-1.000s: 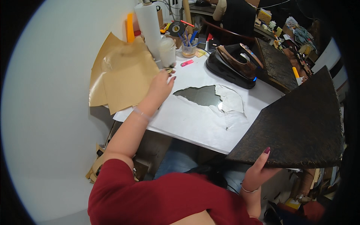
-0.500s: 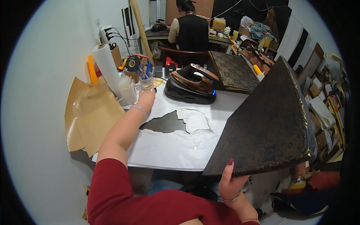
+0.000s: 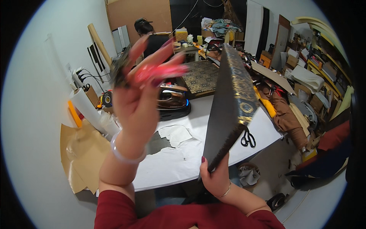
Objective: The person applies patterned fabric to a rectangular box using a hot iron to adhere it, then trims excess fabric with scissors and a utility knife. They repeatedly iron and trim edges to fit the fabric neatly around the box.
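Note:
My left hand (image 3: pixel 135 101) is raised in front of me, above the white-covered table (image 3: pixel 167 173). Its fingers are bent around a red-handled thing (image 3: pixel 154 73) with a dark end, too smeared by motion to name. My right hand (image 3: pixel 218 177) grips the lower edge of a large dark panel (image 3: pixel 219 103), thumb on the near face. The panel stands on edge, tilted, with its gold-patterned border (image 3: pixel 244 89) turned to the right. Torn white paper (image 3: pixel 176 134) lies on the table beside a bare dark patch (image 3: pixel 157 144).
A clothes iron (image 3: pixel 173 103) with a blue light stands at the back of the table. Behind it lies a patterned panel (image 3: pixel 200 78). Black scissors (image 3: pixel 248 138) are at right, brown paper sheets (image 3: pixel 82 156) at left. Another person (image 3: pixel 150 44) is at a far bench.
My left hand has risen from beside the pen cup and come nearer, with the red-handled thing in it. The panel has turned more edge-on, and my view has swung right.

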`<move>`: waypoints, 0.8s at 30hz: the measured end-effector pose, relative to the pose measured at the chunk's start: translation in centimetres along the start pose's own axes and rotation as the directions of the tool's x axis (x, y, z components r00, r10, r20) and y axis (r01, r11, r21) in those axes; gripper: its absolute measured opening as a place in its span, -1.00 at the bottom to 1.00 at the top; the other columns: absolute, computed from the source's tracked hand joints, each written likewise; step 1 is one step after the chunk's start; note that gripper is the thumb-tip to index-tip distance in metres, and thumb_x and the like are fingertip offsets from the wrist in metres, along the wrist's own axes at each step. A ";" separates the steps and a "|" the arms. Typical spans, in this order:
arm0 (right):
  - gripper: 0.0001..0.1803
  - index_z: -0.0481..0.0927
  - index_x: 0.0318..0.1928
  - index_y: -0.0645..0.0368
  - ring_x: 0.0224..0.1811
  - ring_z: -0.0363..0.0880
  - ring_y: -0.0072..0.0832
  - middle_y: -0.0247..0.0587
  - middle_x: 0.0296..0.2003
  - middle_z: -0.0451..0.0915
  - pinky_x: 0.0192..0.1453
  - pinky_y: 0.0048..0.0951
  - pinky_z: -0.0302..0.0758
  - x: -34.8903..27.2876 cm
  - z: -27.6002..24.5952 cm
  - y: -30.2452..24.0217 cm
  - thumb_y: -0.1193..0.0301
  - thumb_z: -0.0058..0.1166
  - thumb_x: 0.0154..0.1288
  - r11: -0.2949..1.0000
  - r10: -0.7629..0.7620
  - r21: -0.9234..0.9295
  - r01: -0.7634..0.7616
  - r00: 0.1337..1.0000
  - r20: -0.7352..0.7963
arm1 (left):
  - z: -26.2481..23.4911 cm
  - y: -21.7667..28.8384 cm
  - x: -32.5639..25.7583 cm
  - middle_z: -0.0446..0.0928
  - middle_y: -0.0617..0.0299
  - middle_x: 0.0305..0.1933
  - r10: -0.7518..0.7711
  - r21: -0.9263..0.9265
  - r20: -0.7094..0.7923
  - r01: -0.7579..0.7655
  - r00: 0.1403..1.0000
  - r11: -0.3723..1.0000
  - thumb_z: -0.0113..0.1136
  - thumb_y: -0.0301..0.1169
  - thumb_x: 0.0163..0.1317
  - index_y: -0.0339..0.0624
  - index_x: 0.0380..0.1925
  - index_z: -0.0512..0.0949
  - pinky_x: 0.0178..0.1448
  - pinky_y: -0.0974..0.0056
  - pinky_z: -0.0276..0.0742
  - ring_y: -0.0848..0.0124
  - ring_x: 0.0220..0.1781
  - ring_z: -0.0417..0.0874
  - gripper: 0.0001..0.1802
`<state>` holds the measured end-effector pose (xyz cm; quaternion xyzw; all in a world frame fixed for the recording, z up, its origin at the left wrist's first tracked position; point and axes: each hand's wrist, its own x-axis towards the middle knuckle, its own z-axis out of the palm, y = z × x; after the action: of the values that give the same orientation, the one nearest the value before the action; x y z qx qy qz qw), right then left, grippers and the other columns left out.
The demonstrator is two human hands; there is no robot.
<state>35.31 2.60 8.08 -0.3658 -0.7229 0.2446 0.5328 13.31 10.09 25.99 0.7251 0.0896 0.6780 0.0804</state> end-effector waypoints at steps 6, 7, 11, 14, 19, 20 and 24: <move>-0.06 -0.04 0.54 0.37 0.60 0.08 0.28 0.43 0.53 0.05 0.65 0.02 0.09 1.2 -0.7 -1.5 0.53 0.22 0.28 0.995 -0.073 -0.065 0.075 0.997 0.034 | 8.7 0.2 5.2 0.36 -0.37 0.47 -0.045 -0.472 0.199 0.136 0.979 0.871 -0.02 -0.28 0.63 -0.25 0.59 -0.01 0.31 -0.06 0.68 0.04 0.37 0.60 -0.31; -0.07 -0.03 0.53 0.39 0.60 0.08 0.29 0.45 0.53 0.04 0.65 0.03 0.09 1.4 -1.0 -1.7 0.50 0.24 0.29 0.991 -0.110 -0.066 0.113 0.993 0.035 | 9.3 0.0 5.2 0.38 -0.41 0.44 -0.068 -0.486 0.216 0.167 0.974 0.858 -0.01 -0.29 0.62 -0.24 0.59 -0.03 0.29 -0.07 0.70 0.05 0.35 0.61 -0.30; -0.06 0.02 0.52 0.39 0.61 0.06 0.27 0.43 0.54 0.06 0.65 0.02 0.07 2.0 -2.8 -2.2 0.51 0.27 0.24 0.980 -0.179 -0.070 0.186 0.980 0.091 | 9.4 -0.1 4.3 0.41 -0.50 0.38 -0.136 -0.487 0.255 0.248 0.957 0.837 0.00 -0.31 0.62 -0.24 0.58 -0.07 0.25 -0.10 0.71 0.08 0.20 0.71 -0.30; -0.09 0.08 0.51 0.41 0.61 0.06 0.24 0.39 0.54 0.07 0.66 0.02 0.04 3.6 -4.4 -2.2 0.52 0.27 0.22 0.955 -0.285 -0.091 0.283 0.959 -0.009 | 9.2 -0.3 4.1 0.42 -0.52 0.35 -0.147 -0.481 0.253 0.256 0.956 0.838 0.02 -0.32 0.61 -0.22 0.57 -0.06 0.24 -0.13 0.71 0.04 0.17 0.73 -0.30; -0.35 0.37 0.41 0.30 0.60 0.16 0.06 0.24 0.50 0.21 0.62 -0.06 0.08 10.2 -7.4 -4.1 0.10 0.09 0.54 0.853 -0.501 -0.101 0.512 0.748 -0.435 | 9.0 -0.5 3.9 0.45 -0.49 0.33 -0.136 -0.447 0.193 0.210 0.972 0.869 0.05 -0.32 0.60 -0.21 0.56 -0.03 0.24 -0.17 0.70 0.01 0.23 0.69 -0.30; -0.40 0.43 0.36 0.27 0.58 0.20 0.04 0.21 0.49 0.25 0.61 -0.05 0.11 11.2 -8.5 -5.0 0.12 0.13 0.53 0.850 -0.524 -0.181 0.494 0.759 -0.387 | 9.0 -0.5 4.0 0.45 -0.49 0.34 -0.125 -0.453 0.178 0.194 0.976 0.870 0.06 -0.31 0.59 -0.21 0.56 -0.03 0.24 -0.17 0.71 0.00 0.24 0.69 -0.30; -0.64 0.67 0.07 0.14 0.42 0.44 -0.07 0.01 0.36 0.48 0.57 -0.02 0.17 14.9 -10.1 -8.6 0.35 0.38 0.30 0.831 -0.550 -0.278 0.483 0.790 -0.271 | 8.9 -0.8 4.5 0.49 -0.45 0.32 -0.002 -0.345 0.162 0.058 0.987 0.937 0.05 -0.32 0.60 -0.24 0.56 -0.01 0.26 0.01 0.67 0.04 0.27 0.67 -0.31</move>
<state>40.14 8.72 26.45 -0.2401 -0.7125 -0.0495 0.6575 22.45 12.01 29.55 0.7496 -0.0275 0.6219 0.2249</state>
